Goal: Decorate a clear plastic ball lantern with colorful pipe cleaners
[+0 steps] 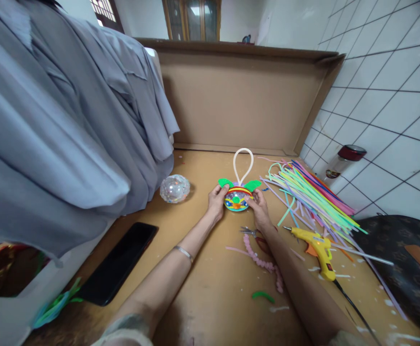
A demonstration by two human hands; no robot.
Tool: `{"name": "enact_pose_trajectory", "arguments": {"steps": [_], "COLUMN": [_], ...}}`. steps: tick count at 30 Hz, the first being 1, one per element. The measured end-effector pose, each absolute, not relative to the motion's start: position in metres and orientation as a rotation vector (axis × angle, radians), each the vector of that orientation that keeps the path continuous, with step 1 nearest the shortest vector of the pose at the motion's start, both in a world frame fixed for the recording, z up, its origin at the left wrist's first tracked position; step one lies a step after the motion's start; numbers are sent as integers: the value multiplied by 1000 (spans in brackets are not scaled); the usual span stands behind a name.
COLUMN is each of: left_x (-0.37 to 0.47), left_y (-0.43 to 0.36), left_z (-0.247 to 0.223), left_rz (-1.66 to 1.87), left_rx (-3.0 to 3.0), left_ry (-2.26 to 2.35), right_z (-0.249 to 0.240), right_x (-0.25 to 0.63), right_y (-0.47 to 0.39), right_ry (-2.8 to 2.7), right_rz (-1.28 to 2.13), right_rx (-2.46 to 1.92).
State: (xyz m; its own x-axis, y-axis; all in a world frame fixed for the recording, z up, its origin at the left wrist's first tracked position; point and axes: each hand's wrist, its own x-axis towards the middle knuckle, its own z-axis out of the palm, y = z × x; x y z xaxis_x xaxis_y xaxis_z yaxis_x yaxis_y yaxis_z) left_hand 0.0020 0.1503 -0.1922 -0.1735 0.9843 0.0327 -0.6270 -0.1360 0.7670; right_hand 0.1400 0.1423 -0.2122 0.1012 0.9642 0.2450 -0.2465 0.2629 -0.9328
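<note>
Between my two hands is a round, colourful pipe-cleaner ornament (236,201) with green ear-like pieces, a red and yellow band and a blue rim. A white loop (243,166) rises from its top. My left hand (217,199) grips the ornament's left side, thumb by the green piece. My right hand (259,207) closes on its right side, with fingers on the front and edge. Below the right hand lie scissors (248,231), partly hidden by my forearm, and a pink curly strip (255,257). A short green piece (263,296) rests nearer me.
A clear faceted ball (175,188) sits left of my hands, and a black phone (119,262) lies nearer. Bundled pipe cleaners (314,197), a yellow glue gun (316,247) and a dark patterned bag (401,269) are at right. Grey cloth (87,110) hangs left; cardboard (235,101) stands behind.
</note>
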Motion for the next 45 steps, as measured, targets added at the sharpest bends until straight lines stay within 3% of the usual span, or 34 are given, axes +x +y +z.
{"name": "enact_pose_trajectory", "arguments": {"steps": [45], "left_x": [4], "left_y": [150], "left_z": [-184], "left_rz": [1638], "left_rx": [526], "left_ry": [732], "right_z": [-208], "right_x": [138], "right_y": [139], "right_ry": [-1071], "right_rz": [1075], "right_rx": [-876]}}
